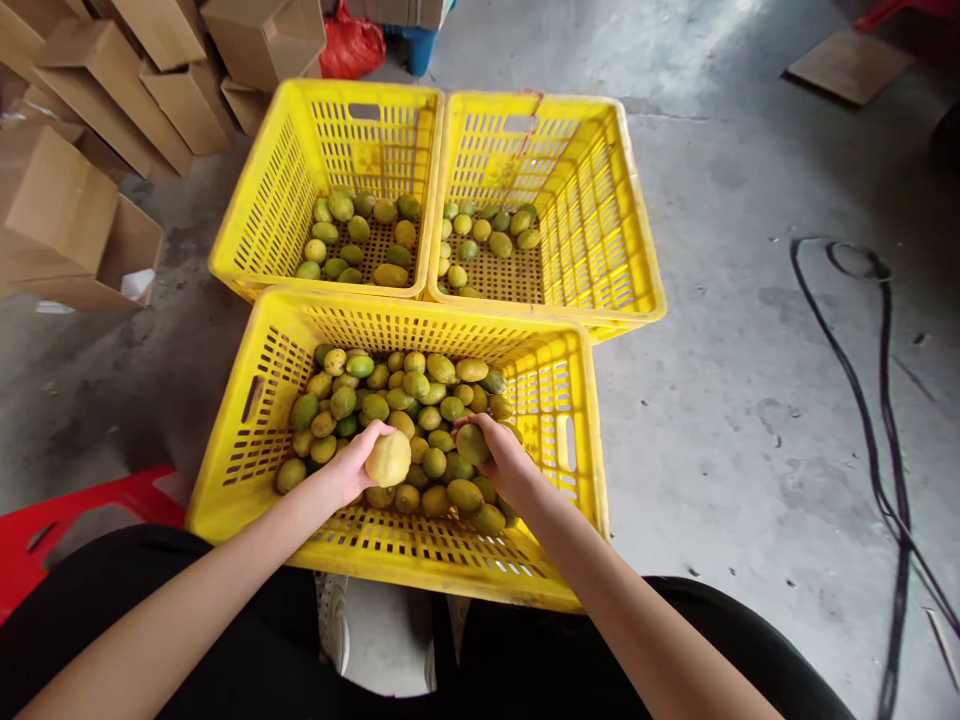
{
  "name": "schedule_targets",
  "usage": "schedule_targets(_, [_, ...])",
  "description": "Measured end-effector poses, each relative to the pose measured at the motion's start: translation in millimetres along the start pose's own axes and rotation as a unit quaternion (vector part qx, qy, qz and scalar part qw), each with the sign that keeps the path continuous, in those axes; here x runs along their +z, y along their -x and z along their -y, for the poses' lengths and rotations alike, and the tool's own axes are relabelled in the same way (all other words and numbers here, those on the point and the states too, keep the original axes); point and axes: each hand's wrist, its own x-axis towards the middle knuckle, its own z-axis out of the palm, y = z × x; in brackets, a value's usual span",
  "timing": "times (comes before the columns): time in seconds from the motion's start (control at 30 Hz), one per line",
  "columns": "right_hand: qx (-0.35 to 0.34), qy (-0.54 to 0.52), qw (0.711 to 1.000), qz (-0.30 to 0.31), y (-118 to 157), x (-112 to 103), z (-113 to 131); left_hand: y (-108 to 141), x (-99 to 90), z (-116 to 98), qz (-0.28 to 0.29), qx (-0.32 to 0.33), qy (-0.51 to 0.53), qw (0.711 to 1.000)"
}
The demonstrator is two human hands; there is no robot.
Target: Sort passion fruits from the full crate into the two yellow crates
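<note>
My left hand (354,468) is closed round a pale yellow lemon (388,459), held over the near yellow crate (247,480). To its right, my right hand (498,455) grips a darker, greenish lemon (472,444) above the same crate. Beneath both hands lies a heap of lemons (435,462), ranging from green to yellow, some with brownish marks. My fingertips are partly hidden behind the fruit.
Beyond the near crate stand a far left crate (262,190) and a far right crate (600,200), each with several lemons. Cardboard boxes (60,210) crowd the upper left. A red stool (97,500) is at left; a black cable (862,400) crosses the floor at right.
</note>
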Motion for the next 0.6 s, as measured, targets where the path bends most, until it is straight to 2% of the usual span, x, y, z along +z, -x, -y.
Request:
schedule_targets(0.23, [0.032,-0.041,0.998,0.023,-0.2,4.8,-1.0,1.0,-1.2,-7.7,-0.005,-0.004,0.007,1.0])
schedule_targets(0.37, [0.029,-0.007,0.999,0.023,7.5,9.4,7.3,-0.9,-4.4,-10.7,0.002,-0.002,0.022,1.0])
schedule_targets(0.6, [0.046,-0.026,0.997,0.047,17.3,17.3,8.1,-5.6,-23.0,-5.8,-0.001,0.053,-0.037,0.998])
